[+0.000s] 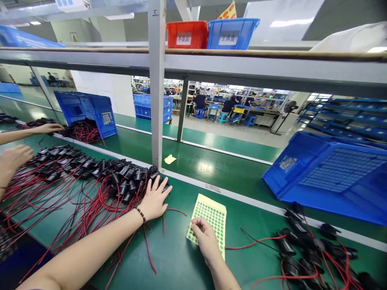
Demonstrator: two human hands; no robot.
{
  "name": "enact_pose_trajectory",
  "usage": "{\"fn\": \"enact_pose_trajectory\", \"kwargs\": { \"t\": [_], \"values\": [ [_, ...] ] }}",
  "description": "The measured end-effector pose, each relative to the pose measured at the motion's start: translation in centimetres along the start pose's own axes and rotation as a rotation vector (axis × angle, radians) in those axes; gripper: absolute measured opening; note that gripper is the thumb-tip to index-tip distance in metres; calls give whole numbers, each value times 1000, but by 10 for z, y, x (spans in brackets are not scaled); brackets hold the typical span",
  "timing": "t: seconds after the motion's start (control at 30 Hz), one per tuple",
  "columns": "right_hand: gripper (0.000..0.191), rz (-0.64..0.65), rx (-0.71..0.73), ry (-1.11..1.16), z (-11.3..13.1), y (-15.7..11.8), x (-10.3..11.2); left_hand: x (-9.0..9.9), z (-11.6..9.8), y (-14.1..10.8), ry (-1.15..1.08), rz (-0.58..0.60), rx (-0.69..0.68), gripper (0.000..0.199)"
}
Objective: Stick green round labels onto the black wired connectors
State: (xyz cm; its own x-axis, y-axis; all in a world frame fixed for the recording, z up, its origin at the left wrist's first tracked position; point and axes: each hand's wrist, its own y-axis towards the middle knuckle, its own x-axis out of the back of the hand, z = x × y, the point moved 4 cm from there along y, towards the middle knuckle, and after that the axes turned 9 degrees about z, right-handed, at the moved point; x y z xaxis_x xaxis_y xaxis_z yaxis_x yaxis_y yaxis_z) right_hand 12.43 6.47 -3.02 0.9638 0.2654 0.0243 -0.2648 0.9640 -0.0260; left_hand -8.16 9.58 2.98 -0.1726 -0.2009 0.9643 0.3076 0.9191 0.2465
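My left hand [154, 200], with a beaded bracelet at the wrist, is spread with its fingers apart at the right end of a long heap of black cylindrical parts [125, 181] with red wires. My right hand [205, 237] is over the lower part of a yellow sheet of green round stickers [216, 219]. Its thumb and index finger are pinched together; whatever may be between them is too small to make out. At the lower right lie more black parts [305, 253] with red and black wires.
A co-worker's hands [15, 159] are at the far left, by a tipped blue crate [105, 117] of wired parts. Another blue crate [326, 173] lies tilted at right. A metal post [156, 88] rises beyond my left hand; a paper scrap [170, 159] lies beside it.
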Motion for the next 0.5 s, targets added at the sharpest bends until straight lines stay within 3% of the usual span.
{"fn": "enact_pose_trajectory", "kwargs": {
  "t": [0.17, 0.23, 0.37, 0.5],
  "values": [
    [6, -88, 77, -26, 0, -4, -2, 18, -97, -17, -395, 192, -287, 46],
    [5, -140, 94, -64, 2, -6, 1, 25, -123, -23, -544, 219, -356, 43],
    [4, -282, 76, -297, 24, -13, 22, 13, -131, -20, -766, 230, -365, 34],
    [14, -214, 145, -847, 72, -43, 47, -20, -110, -10, -953, 385, -215, 35]
  ]
}}
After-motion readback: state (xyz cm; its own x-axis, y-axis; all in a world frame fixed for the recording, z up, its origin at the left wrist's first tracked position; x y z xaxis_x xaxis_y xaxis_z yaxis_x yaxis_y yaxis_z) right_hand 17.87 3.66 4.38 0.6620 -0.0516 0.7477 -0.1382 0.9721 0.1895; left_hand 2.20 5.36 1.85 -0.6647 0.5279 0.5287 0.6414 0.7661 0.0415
